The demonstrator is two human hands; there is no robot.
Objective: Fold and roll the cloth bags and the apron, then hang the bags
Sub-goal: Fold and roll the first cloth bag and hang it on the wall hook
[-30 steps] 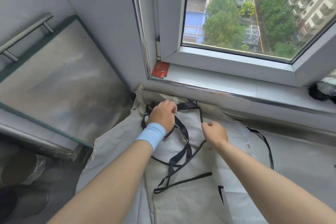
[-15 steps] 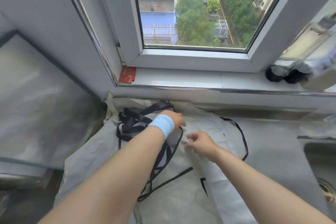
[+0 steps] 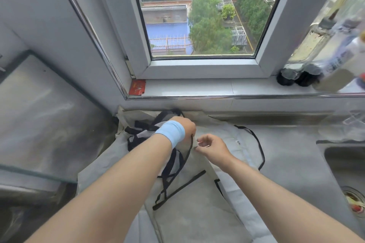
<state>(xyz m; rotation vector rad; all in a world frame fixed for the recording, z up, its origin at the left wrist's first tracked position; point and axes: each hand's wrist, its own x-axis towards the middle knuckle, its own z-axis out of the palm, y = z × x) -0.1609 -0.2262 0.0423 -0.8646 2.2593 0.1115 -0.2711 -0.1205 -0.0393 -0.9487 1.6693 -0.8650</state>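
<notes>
Grey-white cloth bags [image 3: 189, 209] lie spread in a stack on the steel counter [image 3: 292, 163], reaching from the wall below the window sill [image 3: 197, 89] back toward the person. Black straps [image 3: 173, 165] run in a tangle over the top layer, bunched thickly just left of and beneath the left hand [image 3: 185, 127] and trailing down toward the wearer.

The left hand, with a light blue wristband [image 3: 171, 133] on the wrist, is curled closed; its fingers point down into the cloth and seem to pinch one thin black strap that drops from the fingertips in a curve. How firmly it is held is partly hidden by the back of the hand.

The right hand [image 3: 212, 147] sits just right of the left, nearly touching it. Its thumb and forefinger are drawn together on a small raised fold of the pale fabric, the other fingers [image 3: 203, 141] loosely curled above.

To the right of both hands a single black loop [image 3: 260, 150] lies slack along the cloth's edge on bare counter. Farther right is the sink [image 3: 347, 165]. Beyond the fingertips, on the sill, sits a small red card [image 3: 137, 89] at the left corner, and dark bottles [image 3: 300, 74] stand far to the right.
</notes>
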